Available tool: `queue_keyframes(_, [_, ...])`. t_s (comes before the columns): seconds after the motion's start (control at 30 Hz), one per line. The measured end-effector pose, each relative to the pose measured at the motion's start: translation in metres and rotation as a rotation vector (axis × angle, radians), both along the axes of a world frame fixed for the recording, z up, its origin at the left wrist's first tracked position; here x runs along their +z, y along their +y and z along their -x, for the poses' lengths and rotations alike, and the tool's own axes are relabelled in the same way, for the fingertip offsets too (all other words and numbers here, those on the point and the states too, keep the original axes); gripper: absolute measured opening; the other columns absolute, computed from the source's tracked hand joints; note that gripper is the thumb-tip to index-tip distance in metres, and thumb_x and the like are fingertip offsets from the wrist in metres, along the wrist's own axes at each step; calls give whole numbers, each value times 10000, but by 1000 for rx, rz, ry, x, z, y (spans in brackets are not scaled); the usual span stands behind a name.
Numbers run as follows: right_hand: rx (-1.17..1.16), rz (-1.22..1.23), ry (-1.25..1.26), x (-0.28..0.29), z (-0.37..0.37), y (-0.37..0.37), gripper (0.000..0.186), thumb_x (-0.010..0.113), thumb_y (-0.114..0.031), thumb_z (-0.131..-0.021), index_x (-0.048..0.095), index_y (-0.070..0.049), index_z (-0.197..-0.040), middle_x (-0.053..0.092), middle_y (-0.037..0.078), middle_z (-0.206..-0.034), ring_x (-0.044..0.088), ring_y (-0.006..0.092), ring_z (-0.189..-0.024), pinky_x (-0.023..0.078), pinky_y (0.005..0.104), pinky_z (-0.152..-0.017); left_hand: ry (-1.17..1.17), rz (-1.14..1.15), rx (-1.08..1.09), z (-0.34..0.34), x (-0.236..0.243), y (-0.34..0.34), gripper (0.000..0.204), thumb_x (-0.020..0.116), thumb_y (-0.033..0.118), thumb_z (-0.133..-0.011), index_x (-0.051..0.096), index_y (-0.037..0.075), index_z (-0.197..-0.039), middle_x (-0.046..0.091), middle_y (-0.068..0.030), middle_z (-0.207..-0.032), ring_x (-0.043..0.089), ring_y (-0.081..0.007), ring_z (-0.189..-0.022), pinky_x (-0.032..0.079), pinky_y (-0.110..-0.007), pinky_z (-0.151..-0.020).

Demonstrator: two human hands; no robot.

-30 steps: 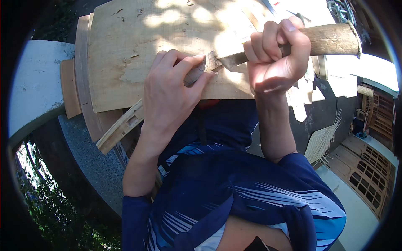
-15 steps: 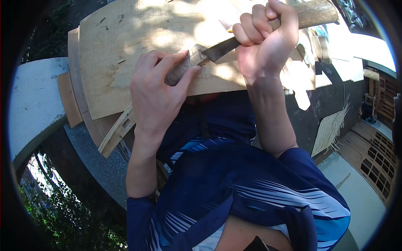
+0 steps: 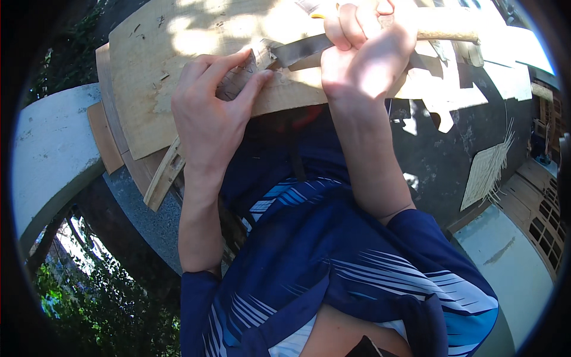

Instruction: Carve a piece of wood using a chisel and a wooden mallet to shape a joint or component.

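Note:
My left hand (image 3: 209, 110) grips a small wooden block (image 3: 235, 83) with pencil-like lines on it, thumb and fingers on opposite sides. The block rests on a broad pale wooden board (image 3: 140, 65), and its light-coloured end (image 3: 263, 55) sticks out past my fingertips. Closed around a knife, my right hand (image 3: 369, 56) has its fingers wrapped about the grip. The dark flat blade (image 3: 302, 51) points left, its tip touching or very close to the block's end. Past my fist, the round wooden handle (image 3: 449, 31) extends to the right.
A grooved wooden strip (image 3: 162, 178) juts from under the board's near left corner. Left of it runs a curved white ledge (image 3: 53, 143). On the dark surface at right lies a frayed woven piece (image 3: 489, 169). Small wood chips (image 3: 164, 76) dot the board.
The whole view has shifted a little. My right wrist has turned, and the knife lies flatter, its handle lower at the right. My left hand still holds the block.

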State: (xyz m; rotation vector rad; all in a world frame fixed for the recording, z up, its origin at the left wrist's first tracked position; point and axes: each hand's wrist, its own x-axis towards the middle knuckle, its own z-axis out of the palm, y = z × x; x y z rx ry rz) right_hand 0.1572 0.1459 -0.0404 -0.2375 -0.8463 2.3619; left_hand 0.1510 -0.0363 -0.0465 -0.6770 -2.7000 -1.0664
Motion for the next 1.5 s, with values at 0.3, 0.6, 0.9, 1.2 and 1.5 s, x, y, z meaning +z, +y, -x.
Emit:
queue_keyframes(0.3, [-248, 106, 41, -13, -21, -22, 422, 503, -352, -1094, 370, -138, -755, 317, -37, -621, 269, 79, -532, 300, 284, -552, 63, 52, -6, 5, -10, -9, 397, 881, 309, -788, 793, 39, -1066, 723, -129, -922, 673, -274, -825, 535, -376, -761])
queue_keyframes(0.6, [-207, 320, -56, -23, -19, -12, 452, 571, -485, -1063, 396, -150, -814, 313, -44, -694, 284, 107, -604, 341, 319, -644, 115, 21, 72, 0, -6, -2, 386, 868, 317, -788, 794, 29, -1034, 725, -154, -925, 696, -323, -886, 547, -403, -800])
queue_keyframes(0.9, [-166, 326, -47, 28, -14, -36, 327, 483, -356, -1107, 434, -146, -862, 316, -51, -673, 291, 91, -569, 293, 271, -557, 259, 40, 201, -9, 5, 7, 616, 896, 436, -770, 734, -8, -1166, 734, -160, -965, 689, -271, -883, 541, -372, -861])
queue_keyframes(1.2, [-369, -420, 162, 56, -73, 19, 185, 650, -193, -1035, 500, -156, -934, 394, -46, -672, 402, 71, -602, 506, 292, -547, 406, -631, 430, -84, 61, -129, 310, 517, 246, -1103, 659, -15, -1017, 639, -96, -863, 573, -157, -665, 464, -280, -648])
queue_keyframes(1.5, [-340, -452, 78, 32, -118, 84, 372, 588, -147, -1043, 434, -204, -709, 308, -73, -634, 294, 79, -603, 331, 279, -612, -374, -1457, 285, -127, 26, -153, 403, 444, 189, -1112, 517, -27, -1444, 657, -207, -1350, 719, -188, -838, 566, -296, -745])
